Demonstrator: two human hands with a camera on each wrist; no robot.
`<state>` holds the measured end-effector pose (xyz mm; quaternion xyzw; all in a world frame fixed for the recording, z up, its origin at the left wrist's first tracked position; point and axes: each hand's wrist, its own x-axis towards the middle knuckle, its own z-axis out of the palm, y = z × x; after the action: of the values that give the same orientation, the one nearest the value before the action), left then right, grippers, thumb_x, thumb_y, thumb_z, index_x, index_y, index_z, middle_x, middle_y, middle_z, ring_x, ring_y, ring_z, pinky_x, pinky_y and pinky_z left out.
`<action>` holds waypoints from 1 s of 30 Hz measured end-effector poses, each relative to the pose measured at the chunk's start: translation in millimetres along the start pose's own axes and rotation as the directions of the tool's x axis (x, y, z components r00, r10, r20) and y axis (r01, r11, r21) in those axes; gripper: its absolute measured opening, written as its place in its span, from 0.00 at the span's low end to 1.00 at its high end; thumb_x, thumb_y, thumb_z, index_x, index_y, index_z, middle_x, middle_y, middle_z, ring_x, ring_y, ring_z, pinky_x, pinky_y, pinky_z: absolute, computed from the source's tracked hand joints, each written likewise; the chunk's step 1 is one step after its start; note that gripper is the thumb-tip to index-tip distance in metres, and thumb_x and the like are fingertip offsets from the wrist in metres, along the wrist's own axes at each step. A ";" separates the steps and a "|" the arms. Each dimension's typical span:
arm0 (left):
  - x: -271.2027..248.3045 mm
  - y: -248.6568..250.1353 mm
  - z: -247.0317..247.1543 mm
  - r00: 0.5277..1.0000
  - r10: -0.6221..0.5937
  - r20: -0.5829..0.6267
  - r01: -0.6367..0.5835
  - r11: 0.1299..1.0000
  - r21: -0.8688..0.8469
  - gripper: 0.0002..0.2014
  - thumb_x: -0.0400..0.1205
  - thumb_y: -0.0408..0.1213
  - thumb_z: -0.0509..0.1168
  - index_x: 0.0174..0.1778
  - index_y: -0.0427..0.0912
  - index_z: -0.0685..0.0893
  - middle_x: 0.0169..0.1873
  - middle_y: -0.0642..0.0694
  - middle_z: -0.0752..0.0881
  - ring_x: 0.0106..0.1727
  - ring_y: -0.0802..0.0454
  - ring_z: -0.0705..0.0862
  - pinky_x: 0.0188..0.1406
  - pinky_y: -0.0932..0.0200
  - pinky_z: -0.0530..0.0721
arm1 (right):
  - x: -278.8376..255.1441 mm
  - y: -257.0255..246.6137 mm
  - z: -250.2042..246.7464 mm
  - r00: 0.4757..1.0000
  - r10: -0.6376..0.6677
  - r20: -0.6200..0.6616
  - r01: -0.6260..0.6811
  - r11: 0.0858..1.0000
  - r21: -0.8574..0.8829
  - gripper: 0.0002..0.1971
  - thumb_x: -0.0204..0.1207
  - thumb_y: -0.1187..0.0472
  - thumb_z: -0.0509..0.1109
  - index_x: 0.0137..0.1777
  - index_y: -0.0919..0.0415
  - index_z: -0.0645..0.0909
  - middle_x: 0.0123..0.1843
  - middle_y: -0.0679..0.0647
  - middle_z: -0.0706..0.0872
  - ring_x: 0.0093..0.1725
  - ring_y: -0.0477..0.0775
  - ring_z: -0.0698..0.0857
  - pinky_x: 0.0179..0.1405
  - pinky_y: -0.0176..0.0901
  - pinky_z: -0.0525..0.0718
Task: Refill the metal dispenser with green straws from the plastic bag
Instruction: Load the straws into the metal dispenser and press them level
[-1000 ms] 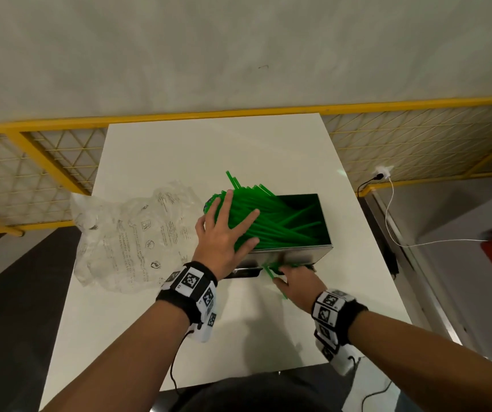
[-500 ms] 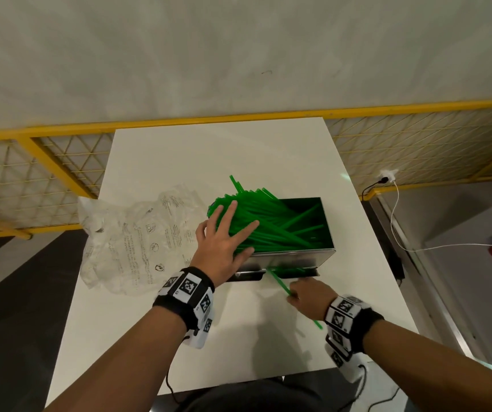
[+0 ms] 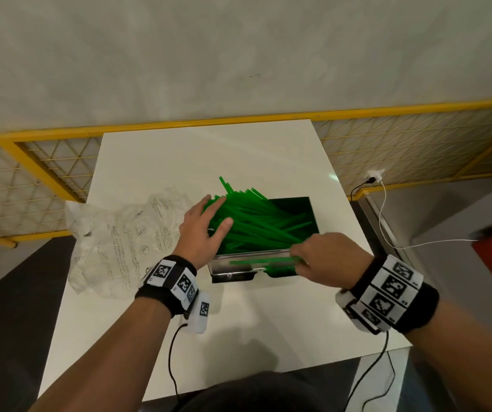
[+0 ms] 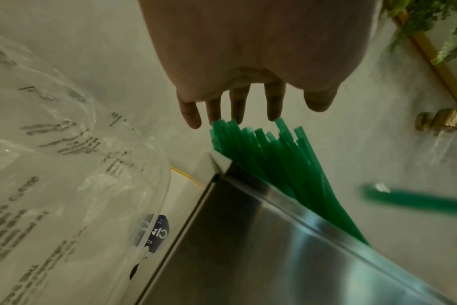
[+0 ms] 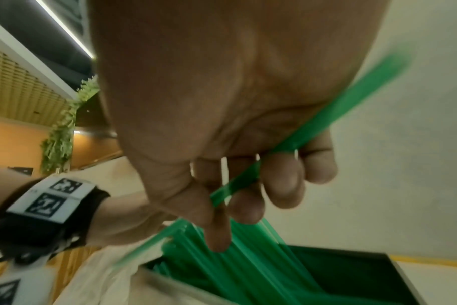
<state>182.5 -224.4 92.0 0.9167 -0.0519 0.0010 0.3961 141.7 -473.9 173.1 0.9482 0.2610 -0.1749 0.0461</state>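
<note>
Two bare forearms reach forward, each wearing a black wristband with black-and-white square markers and a thin trailing cable. The left hand (image 3: 201,230) is held flat, palm down, fingers (image 4: 274,105) straight and slightly spread. The right hand (image 3: 325,258) is curled, its fingers (image 5: 282,183) and thumb pinching a thin green plastic straw (image 5: 334,115).

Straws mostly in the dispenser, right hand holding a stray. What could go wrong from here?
1. The green straws lie askew, their ends sticking out past the left rim of the metal dispenser; some could tip onto the table. The left hand only rests on them with straight fingers.
2. The right hand grips the loose straw near one end; dropped across the heap, it may slide off.
3. The plastic bag lies against the dispenser and could snag the left hand.
</note>
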 end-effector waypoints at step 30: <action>6.7 -10.3 -9.4 0.941 -0.337 0.008 0.292 0.804 -0.517 0.15 0.79 0.24 0.65 0.60 0.40 0.78 0.42 0.42 0.77 0.36 0.48 0.80 0.34 0.60 0.87 | 110.3 0.7 55.3 0.977 0.190 -0.099 -0.145 0.925 0.351 0.35 0.73 0.35 0.65 0.74 0.54 0.65 0.67 0.57 0.73 0.65 0.59 0.75 0.68 0.56 0.71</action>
<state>190.5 -211.1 91.2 0.7733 0.1192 -0.0400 0.6214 213.6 -431.5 82.2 0.9701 0.1471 -0.1501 -0.1217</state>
